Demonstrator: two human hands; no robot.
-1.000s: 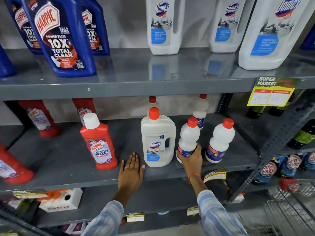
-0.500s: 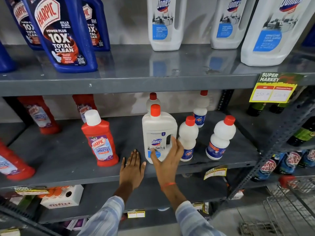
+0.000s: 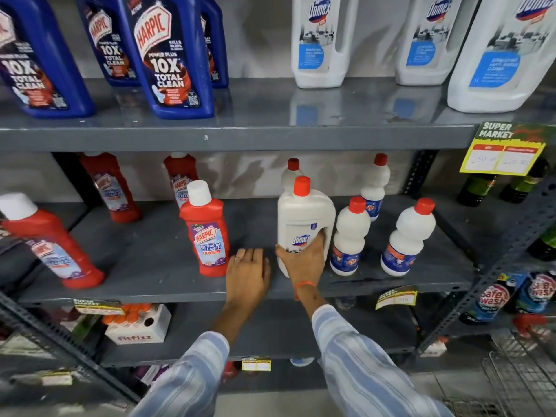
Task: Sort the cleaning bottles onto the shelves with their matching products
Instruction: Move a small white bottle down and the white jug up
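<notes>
A white Domex bottle (image 3: 304, 215) with a red cap stands on the middle grey shelf (image 3: 156, 260). My right hand (image 3: 304, 260) is wrapped around its lower front. My left hand (image 3: 248, 275) rests flat on the shelf just left of it, holding nothing. A red Harpic bathroom cleaner bottle (image 3: 206, 233) stands left of that hand. Several small white bottles with red caps (image 3: 349, 239) stand to the right of the Domex bottle. On the top shelf stand blue Harpic jugs (image 3: 168, 55) at left and large white Domex jugs (image 3: 322, 40) at right.
More red Harpic bottles (image 3: 51, 242) stand at left and behind. A yellow price tag (image 3: 505, 152) hangs from the top shelf edge. A neighbouring rack at right holds dark green bottles (image 3: 478, 188) and Safewash bottles (image 3: 490, 296). A wire basket (image 3: 523, 383) sits low right; a Fitfizz box (image 3: 138, 326) sits below.
My right hand left the small white bottle, moved left and closed on the Domex bottle. My left hand stayed flat on the shelf.
</notes>
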